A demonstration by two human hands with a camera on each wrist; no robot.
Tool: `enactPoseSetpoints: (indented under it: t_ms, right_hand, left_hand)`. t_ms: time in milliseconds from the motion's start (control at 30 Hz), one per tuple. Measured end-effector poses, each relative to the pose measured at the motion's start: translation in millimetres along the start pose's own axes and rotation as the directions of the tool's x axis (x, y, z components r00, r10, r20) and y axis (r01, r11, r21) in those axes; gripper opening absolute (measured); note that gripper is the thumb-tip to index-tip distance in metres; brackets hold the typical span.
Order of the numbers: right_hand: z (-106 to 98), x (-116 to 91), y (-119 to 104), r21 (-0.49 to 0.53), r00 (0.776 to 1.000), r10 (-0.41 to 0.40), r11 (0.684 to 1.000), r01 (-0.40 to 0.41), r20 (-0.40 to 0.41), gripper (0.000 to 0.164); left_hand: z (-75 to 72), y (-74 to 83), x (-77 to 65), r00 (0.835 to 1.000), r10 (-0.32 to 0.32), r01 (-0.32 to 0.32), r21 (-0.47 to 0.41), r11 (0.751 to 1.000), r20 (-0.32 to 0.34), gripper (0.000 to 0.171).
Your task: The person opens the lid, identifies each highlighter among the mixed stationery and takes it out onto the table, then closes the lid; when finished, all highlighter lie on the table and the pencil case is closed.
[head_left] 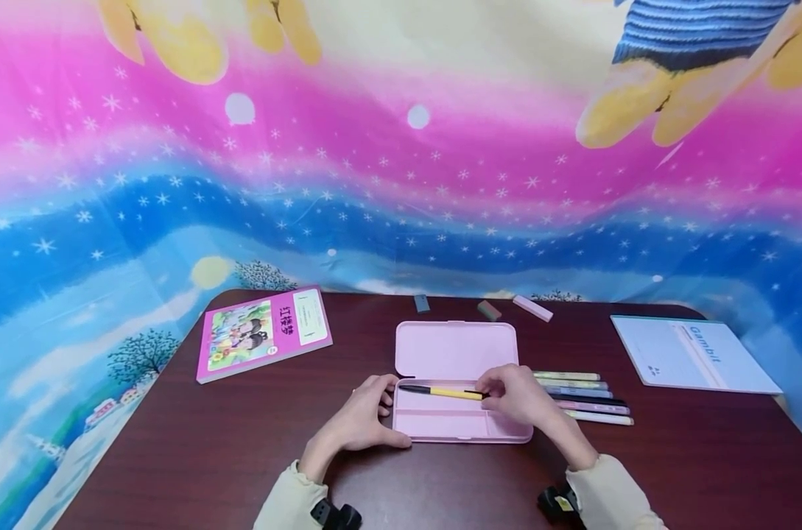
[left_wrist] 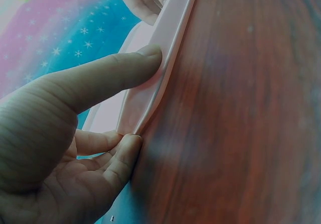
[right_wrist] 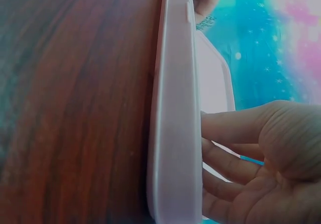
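A pink pencil case [head_left: 440, 425] lies on the table with its lid raised away at the back. Around its left end my left hand [head_left: 361, 418] grips it, thumb at the front edge and fingers at the far corner; the left wrist view shows the thumb on the case's side wall [left_wrist: 158, 68]. A yellow and black pen [head_left: 443, 393] lies along the long back compartment. My right hand [head_left: 516, 394] pinches the pen's right end over the case. In the right wrist view, the case's wall [right_wrist: 175, 113] hides those fingertips and the pen.
Several pens and markers [head_left: 589, 394] lie right of the case, partly behind my right wrist. Behind the lid are a blue-grey eraser [head_left: 422, 303], a brown-green one [head_left: 489, 310] and a pink one [head_left: 533, 308]. A pink book [head_left: 268, 335] lies left, a pale notebook [head_left: 695, 353] right.
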State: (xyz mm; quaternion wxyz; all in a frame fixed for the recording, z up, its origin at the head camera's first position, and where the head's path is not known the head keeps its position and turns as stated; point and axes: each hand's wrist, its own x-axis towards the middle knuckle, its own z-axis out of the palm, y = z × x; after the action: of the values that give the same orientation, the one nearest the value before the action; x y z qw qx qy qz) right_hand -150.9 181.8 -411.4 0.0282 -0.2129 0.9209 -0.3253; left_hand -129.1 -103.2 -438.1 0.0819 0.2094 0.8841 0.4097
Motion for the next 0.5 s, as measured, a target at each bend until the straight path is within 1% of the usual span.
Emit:
enactPoseSetpoints:
  t_ms: [167,333,500]
  right_hand:
    - [1.0,1.5,-2.1,-0.01,0.999,0.032,0.999,-0.032,0.024,0.016]
    - [2.1,4.1,-3.8,-0.046,0.999,0.049,0.998,-0.049,0.019,0.018]
    - [2.0,5.7,-7.8,-0.094,0.994,0.11,0.99,-0.109,0.004,0.018]
  left_hand:
    - [0.2,-0.4,-0.1,1.0,0.003,-0.003,0.0,1.0,0.001,0.08]
    - [0.8,-0.8,0.3,1.0,-0.002,0.002,-0.002,1.0,0.0,0.081]
    - [-0.1,-0.1,0.8,1.0,0.002,-0.002,0.0,1.0,0.0,0.082]
